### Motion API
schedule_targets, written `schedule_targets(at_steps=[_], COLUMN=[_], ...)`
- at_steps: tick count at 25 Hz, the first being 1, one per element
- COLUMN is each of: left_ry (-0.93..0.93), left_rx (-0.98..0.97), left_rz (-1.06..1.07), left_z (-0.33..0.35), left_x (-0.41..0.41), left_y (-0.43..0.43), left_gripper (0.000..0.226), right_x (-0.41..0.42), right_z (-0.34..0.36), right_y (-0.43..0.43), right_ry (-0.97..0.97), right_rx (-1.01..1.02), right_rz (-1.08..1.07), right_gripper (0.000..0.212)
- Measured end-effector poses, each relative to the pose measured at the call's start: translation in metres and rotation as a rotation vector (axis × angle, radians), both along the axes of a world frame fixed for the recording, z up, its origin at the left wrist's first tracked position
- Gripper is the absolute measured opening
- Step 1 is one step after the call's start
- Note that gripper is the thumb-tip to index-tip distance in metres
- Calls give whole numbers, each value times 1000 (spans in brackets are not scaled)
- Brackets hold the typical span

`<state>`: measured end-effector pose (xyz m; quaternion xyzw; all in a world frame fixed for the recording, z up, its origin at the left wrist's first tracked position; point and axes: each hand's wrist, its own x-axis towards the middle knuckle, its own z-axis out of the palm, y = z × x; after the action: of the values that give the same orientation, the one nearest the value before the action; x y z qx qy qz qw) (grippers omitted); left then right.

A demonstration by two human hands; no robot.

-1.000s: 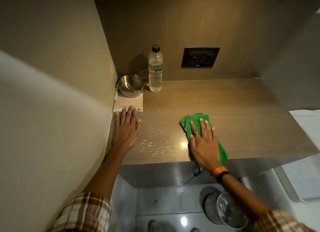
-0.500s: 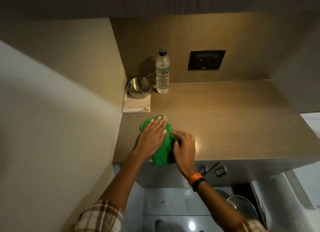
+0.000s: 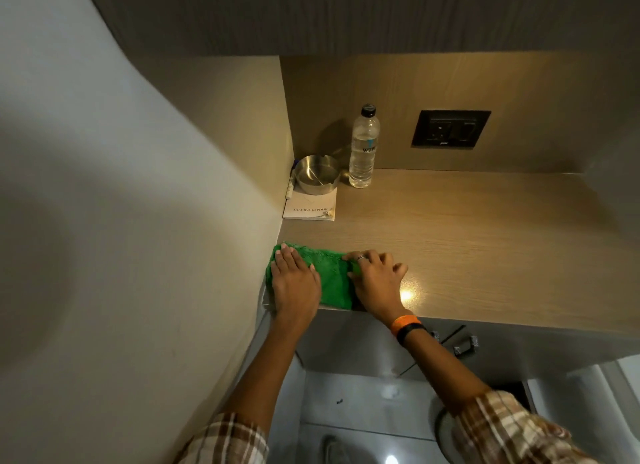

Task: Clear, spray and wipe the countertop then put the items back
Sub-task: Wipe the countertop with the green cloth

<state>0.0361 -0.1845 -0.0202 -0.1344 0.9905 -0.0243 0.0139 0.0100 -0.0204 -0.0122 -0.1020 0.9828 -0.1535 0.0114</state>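
A green cloth (image 3: 330, 279) lies flat at the front left corner of the wooden countertop (image 3: 467, 242), against the left wall. My left hand (image 3: 293, 279) presses flat on its left part. My right hand (image 3: 377, 281) rests on its right edge, fingers curled over the fabric. At the back left stand a clear water bottle (image 3: 363, 148) and a steel ashtray (image 3: 318, 174). The ashtray sits on a white notepad (image 3: 311, 208), with a pen (image 3: 290, 186) by the wall.
A dark socket plate (image 3: 450, 128) is set in the back wall. Below the counter's front edge are drawer fronts with small handles (image 3: 465, 346). A round metal bin (image 3: 446, 436) stands on the tiled floor at lower right. A cabinet overhangs the counter.
The cloth has moved left from mid-counter into the front left corner. My left hand came onto it, and both hands now hold it down. The spray droplets are gone.
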Motion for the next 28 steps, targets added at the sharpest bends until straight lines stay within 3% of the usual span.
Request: schedule_targets(at_steps=[4, 7, 10, 16, 21, 24, 28], left_ry=[-162, -197, -154, -36, -37, -57, -83], left_rx=[-59, -45, -100, 289, 574, 666, 644], left_rz=[-29, -262, -462, -513, -436, -405, -396], left_z=[22, 45, 53, 43, 34, 26, 20], left_x=[20, 29, 24, 10, -6, -15, -16], left_y=[27, 62, 97, 178, 259, 320, 414], left_gripper=[67, 44, 36, 19, 41, 40, 37], right_x=[-9, -9, -7, -6, -6, -1, 12], right_z=[12, 14, 15, 23, 21, 18, 10], right_y=[35, 78, 131, 241, 336, 395, 480], right_ry=[-35, -20, 0, -22, -68, -103, -55], right_rx=[-41, 8, 49, 175, 163, 192, 220], right_rz=[33, -13, -95, -365, -522, -565, -619], right_gripper=[39, 42, 42, 35, 30, 31, 32])
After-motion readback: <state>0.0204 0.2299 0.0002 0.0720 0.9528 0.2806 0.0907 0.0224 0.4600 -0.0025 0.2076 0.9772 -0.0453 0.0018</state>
